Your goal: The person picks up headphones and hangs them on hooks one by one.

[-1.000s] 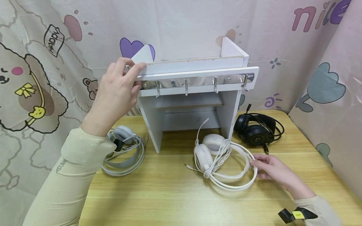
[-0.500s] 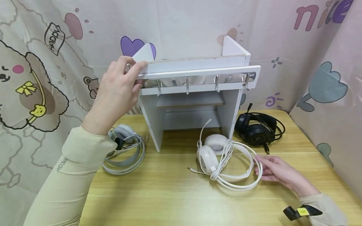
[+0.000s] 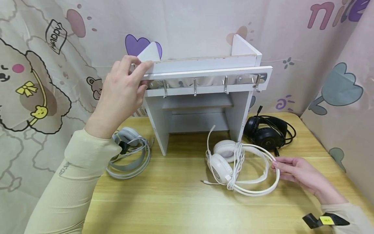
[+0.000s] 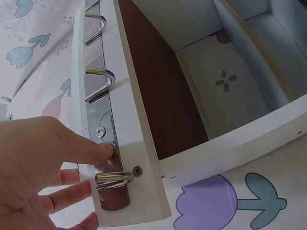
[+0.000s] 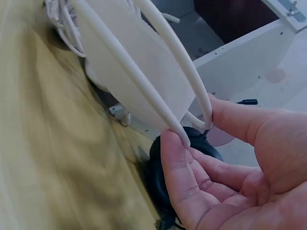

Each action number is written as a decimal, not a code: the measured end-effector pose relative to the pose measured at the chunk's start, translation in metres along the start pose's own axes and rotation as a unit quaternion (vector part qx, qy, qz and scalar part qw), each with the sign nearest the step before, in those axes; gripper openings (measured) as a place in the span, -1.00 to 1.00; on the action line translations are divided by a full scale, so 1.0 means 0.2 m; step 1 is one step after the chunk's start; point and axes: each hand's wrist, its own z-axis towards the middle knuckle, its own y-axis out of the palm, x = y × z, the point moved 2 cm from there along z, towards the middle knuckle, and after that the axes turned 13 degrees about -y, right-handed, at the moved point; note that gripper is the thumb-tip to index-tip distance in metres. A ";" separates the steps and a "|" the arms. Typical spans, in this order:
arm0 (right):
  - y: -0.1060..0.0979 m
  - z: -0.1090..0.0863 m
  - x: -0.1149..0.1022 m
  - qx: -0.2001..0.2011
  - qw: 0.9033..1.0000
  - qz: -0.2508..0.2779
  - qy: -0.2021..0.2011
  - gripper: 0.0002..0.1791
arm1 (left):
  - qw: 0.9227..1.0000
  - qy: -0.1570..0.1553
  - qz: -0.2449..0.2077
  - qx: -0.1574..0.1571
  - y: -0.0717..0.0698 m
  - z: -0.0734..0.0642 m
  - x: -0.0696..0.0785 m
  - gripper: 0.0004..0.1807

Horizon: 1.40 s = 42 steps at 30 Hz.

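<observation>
A white plastic over-ear headset (image 3: 221, 168), its double-tubed headband wrapped with a white cable, is located in front of the right side panel of a white wooden two-level shelf unit (image 3: 238, 112). The outer curve of the headband is pinched between the thumb and fingers of the bare right hand (image 3: 304, 175); in the right wrist view one white tube is seen at the thumb tip and another at a fingertip. The ear cups are turned toward the shelf unit; whether they bear on the table cannot be told. A thin white microphone boom is pointed upward beside the near cup. Just behind the held headset, to the right of the shelf unit, a black headset with a black cable (image 3: 266, 138) is noted. Across the upper front of the shelf unit a white wooden rail (image 3: 181, 92) is mounted, fitted with a shiny metal strip (image 3: 208, 81) and four silver hooks (image 3: 194, 87). The rail's left end is gripped by the left hand (image 3: 121, 84), its thumb pressed on the strip and its other fingers behind. To the left of the shelf unit a grey-and-white headset with bundled cable (image 3: 128, 134) is observed. All are supported by a light yellow wood-grain table (image 3: 175, 201); behind the shelf unit a pale cloth printed with cartoon figures (image 3: 193, 32) is hung.
</observation>
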 end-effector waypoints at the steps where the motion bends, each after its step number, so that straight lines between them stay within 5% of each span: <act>1: -0.01 0.00 -0.01 0.004 1.000 -0.010 -0.002 -0.78 | 1.000 0.000 0.000 0.000 0.00 0.00 0.00 -0.40; 12: -0.05 0.01 -0.12 0.001 0.995 -0.089 -0.046 -0.73 | 1.000 -0.002 0.001 -0.001 0.00 0.00 0.00 -0.39; 20: -0.04 0.02 -0.25 0.005 0.980 -0.190 -0.053 -0.69 | 1.000 0.002 0.002 0.000 0.00 0.00 0.00 -0.42; 26: -0.03 0.03 -0.37 0.009 0.960 -0.274 -0.054 -0.46 | 1.000 0.001 0.000 0.001 0.00 0.00 0.00 -0.42; 35: 0.00 0.04 -0.49 0.031 0.924 -0.372 -0.086 -0.51 | 1.000 0.004 0.001 0.001 0.00 -0.01 -0.01 -0.44; 42: 0.03 0.07 -0.58 0.035 0.885 -0.446 -0.127 -0.63 | 1.000 0.004 0.001 0.005 0.00 -0.01 0.00 -0.43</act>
